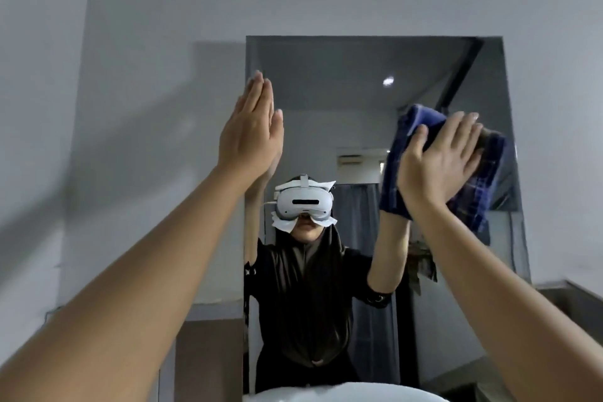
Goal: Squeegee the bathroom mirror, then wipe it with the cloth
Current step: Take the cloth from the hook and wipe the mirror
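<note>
Your right hand [437, 166], fingers straight, presses the cloth [393, 183] high and right on the mirror [326, 91]; the remaining glass lies leftward, toward your flat left hand [251, 137].

Blue plaid cloth [486, 173] (crumpled) pressed against the upright mirror [326, 91].

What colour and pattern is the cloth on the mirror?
Dark blue with a lighter plaid check; the cloth shows in the head view.

The grey wall [163, 42] before me carries the mirror [342, 101], flat against it. On the glass my right hand [437, 160] presses a blue checked cloth [393, 183] near the right edge, and my left hand [251, 130] lies flat at the left edge.
</note>
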Available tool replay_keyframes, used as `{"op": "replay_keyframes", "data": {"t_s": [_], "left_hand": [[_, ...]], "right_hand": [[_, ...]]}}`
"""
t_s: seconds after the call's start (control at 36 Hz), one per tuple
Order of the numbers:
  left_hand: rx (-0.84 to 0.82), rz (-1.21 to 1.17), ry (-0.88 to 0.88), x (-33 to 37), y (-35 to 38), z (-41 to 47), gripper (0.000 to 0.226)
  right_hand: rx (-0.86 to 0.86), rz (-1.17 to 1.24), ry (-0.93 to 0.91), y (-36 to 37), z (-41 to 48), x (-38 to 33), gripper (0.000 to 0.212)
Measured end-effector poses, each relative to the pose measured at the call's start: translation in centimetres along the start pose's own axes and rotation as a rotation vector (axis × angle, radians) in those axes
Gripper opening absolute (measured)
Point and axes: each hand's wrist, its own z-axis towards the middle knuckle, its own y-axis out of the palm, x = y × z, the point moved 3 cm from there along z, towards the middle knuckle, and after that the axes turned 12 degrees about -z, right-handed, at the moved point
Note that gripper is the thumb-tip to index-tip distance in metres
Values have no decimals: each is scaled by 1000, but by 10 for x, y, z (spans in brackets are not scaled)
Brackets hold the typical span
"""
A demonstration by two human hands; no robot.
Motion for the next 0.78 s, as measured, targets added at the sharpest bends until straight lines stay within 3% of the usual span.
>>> {"op": "replay_keyframes", "data": {"t_s": [0.33,0.47,0.61,0.69,0.78], "left_hand": [[-116,-31,59,-6,-25,20,58],[-73,-72,4,0,-18,12,54],[-93,-110,-1,22,4,-19,53],[-145,-135,49,31,17,-37,55],[-159,-106,70,31,25,-50,57]], "right_hand": [[-26,77,-534,28,-113,-111,61],[-99,61,-887,28,-159,-97,59],[-103,92,-1247,14,-150,-32,56],[-102,33,-1165,4,-107,18,54],[-86,23,-773,-6,-64,75,54]]}}
